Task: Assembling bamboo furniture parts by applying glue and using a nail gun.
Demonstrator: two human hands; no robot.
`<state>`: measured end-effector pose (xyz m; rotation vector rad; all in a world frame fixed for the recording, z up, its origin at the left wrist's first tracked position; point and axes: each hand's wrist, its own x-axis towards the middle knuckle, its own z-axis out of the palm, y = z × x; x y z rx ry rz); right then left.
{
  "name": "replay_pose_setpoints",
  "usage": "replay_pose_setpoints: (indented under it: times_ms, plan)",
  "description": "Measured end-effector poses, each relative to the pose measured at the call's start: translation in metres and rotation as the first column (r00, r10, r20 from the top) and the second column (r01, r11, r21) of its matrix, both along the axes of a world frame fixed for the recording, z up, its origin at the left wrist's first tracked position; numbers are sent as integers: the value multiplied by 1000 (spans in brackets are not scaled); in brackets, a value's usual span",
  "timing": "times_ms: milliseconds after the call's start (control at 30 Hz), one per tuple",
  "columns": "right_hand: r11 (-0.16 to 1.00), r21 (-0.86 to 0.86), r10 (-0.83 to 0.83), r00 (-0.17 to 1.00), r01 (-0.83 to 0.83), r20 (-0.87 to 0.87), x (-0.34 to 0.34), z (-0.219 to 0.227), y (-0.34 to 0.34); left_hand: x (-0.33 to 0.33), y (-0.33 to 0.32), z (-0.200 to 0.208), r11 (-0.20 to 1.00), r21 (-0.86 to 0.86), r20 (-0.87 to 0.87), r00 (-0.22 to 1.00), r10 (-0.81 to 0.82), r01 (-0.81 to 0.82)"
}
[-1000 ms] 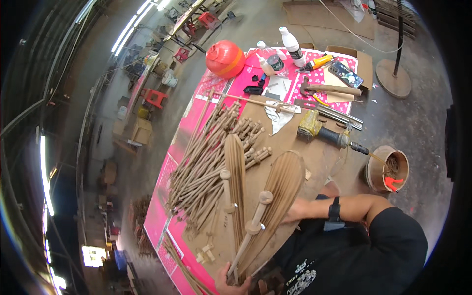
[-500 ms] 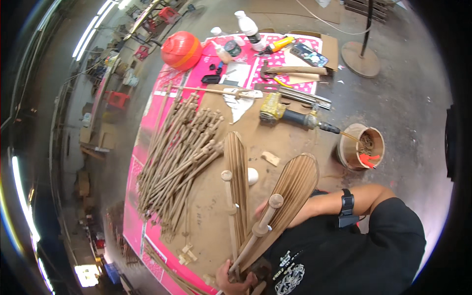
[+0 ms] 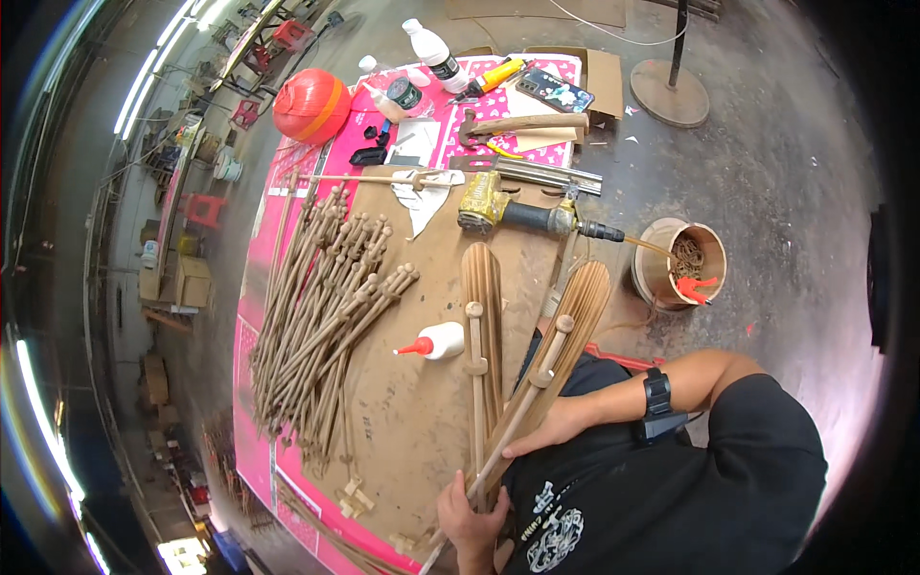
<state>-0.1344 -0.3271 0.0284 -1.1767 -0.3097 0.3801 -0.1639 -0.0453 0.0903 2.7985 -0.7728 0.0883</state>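
Two brown fan-shaped bundles of thin slats, each with a turned wooden stick along it, lie on a cardboard sheet (image 3: 412, 422). The left bundle (image 3: 482, 287) points straight away from me. The right bundle (image 3: 581, 311) leans to the right. My left hand (image 3: 470, 517) grips the near ends of the sticks where both bundles meet. My right hand (image 3: 541, 431), with a black watch on its wrist, lies flat on the lower part of the right bundle. A small white glue bottle (image 3: 439, 340) with a red tip lies just left of the left bundle.
A big pile of turned wooden sticks (image 3: 321, 307) covers the left of the pink table (image 3: 251, 316). A yellow drill (image 3: 508, 213), a hammer (image 3: 522, 125), white bottles (image 3: 431, 43), a phone (image 3: 556, 91) and an orange ball (image 3: 311, 105) lie at the far end. A brown bucket (image 3: 711, 251) stands on the floor to the right.
The view has swung, so the table now sits higher and more to the right. My right hand slid down the right bundle. The glue bottle beside the left bundle has come into sight.
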Motion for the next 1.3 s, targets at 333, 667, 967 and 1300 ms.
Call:
replay_pose_setpoints:
  times_ms: [333,667,967,1300]
  plan:
    - [988,104,-120,992,115,49,-4,-6,2,20,-21,24,997,-66,-262,965,27,-46]
    - [998,-5,-65,946,70,317,-10,-6,10,134,-138,67,706,-566,-824,329,-461,-427]
    - [963,-134,-179,926,234,333,-26,-11,9,134,-151,59,684,-505,-853,183,-488,-526]
    - [959,-283,99,936,1,339,-30,-7,-79,119,-170,72,718,-490,-869,216,-444,-494]
